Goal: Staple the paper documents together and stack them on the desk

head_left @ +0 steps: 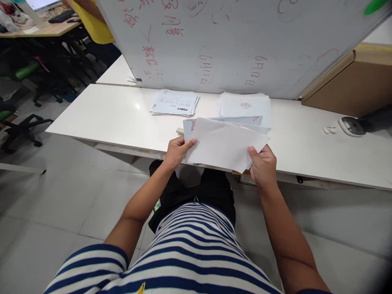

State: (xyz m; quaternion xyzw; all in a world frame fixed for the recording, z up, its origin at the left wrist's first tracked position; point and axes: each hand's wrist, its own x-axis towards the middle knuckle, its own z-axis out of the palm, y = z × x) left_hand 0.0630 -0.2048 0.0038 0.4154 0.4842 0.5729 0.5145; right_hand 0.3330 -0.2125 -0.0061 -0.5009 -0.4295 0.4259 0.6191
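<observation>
Between my two hands is a small bunch of paper sheets (225,143), held above the desk's front edge. My left hand (177,153) grips their left side, thumb on top. At the lower right corner my right hand (263,163) pinches them, also thumb uppermost. The front sheet is blank white; behind it, fanned out, bluish printed sheets show a red pattern at the left. Beyond them on the desk lie a stack of printed papers (174,102) marked PONY and, to the right, another stack (245,105) with a round red print.
A whiteboard (214,49) with red handwriting stands along the back of the white desk (116,118). To the right are a cardboard box (352,81), a dark device with a pale base (352,125) and a small white item (329,130). A person in yellow (96,24) is at the upper left.
</observation>
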